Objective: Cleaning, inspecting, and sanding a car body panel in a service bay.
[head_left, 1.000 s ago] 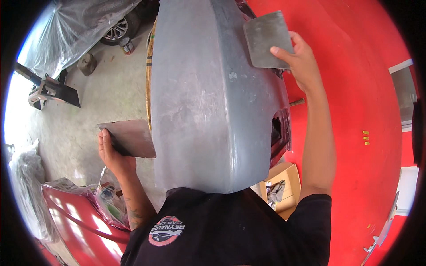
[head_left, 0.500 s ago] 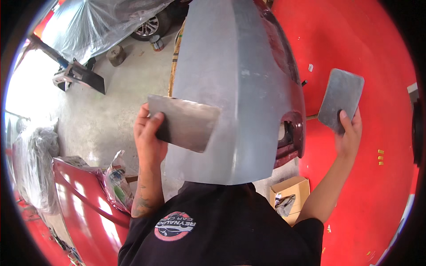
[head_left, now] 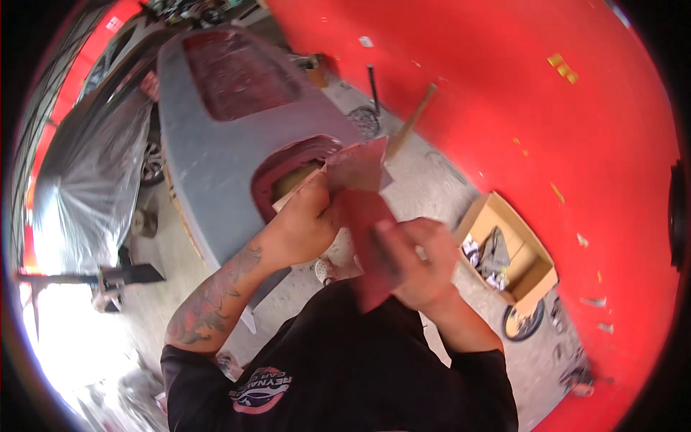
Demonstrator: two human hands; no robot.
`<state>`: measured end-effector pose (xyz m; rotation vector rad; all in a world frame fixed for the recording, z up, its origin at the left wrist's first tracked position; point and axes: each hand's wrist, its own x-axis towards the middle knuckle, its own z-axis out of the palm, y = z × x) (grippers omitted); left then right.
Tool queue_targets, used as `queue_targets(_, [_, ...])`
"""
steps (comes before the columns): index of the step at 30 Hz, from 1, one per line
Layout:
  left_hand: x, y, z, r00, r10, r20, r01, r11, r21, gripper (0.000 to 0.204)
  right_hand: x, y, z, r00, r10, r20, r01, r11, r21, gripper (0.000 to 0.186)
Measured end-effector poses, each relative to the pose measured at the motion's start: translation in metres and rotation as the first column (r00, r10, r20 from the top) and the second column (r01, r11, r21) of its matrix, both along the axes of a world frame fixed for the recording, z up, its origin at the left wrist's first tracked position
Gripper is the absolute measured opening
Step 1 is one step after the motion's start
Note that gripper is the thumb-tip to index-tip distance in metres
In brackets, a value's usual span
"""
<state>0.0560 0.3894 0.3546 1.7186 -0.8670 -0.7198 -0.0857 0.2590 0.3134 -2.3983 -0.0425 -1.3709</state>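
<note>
Left grip (head_left: 306,219): closed round a thin flat plate, with most of the fingers hidden.
Left plate (head_left: 358,165): held in the left grip, slanted, its pinkish face jutting out to the right on the far side of the hand.
Right grip (head_left: 426,265): closed on a second plate; blurred, so the exact set of the fingers cannot be told.
Right plate (head_left: 366,241): between the two hands, steeply tilted, dark red with a blackish patch beside the right grip. Its far end meets the near edge of the left plate in view; whether the two touch cannot be told.
Grey panel (head_left: 209,162): left of the hands and stretching far, with a dark red recess (head_left: 241,75) at the far end and a maroon-rimmed opening (head_left: 263,176) just beyond the left grip.
Black shirt (head_left: 374,367): at the near edge, below both forearms.
Pale shoe (head_left: 325,271): on the concrete floor (head_left: 439,169), seen between the forearms.
Cardboard box (head_left: 538,270): right of the right grip, with a grey cloth (head_left: 494,250) inside.
Wooden stick (head_left: 412,119): far right of the left plate, slanting up by the red wall (head_left: 497,108).
Plastic sheet (head_left: 93,187): far left, draped beside a wheel (head_left: 151,160).
</note>
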Motion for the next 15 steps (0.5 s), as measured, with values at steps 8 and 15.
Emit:
queue_targets(8, [-0.003, -0.031, -0.025, 0.985, -0.169, 0.044, 0.163, 0.98, 0.113, 0.03, -0.007, -0.106, -0.117, 0.845, -0.194, -0.499, 0.485, 0.67, 0.562, 0.015])
queue_targets(15, [0.003, -0.017, -0.001, 0.992, -0.063, -0.11, 0.072, 0.994, 0.076, 0.021, -0.017, -0.106, -0.146, 0.999, -0.03, -0.033, 0.036, 0.118, 0.992, 0.035])
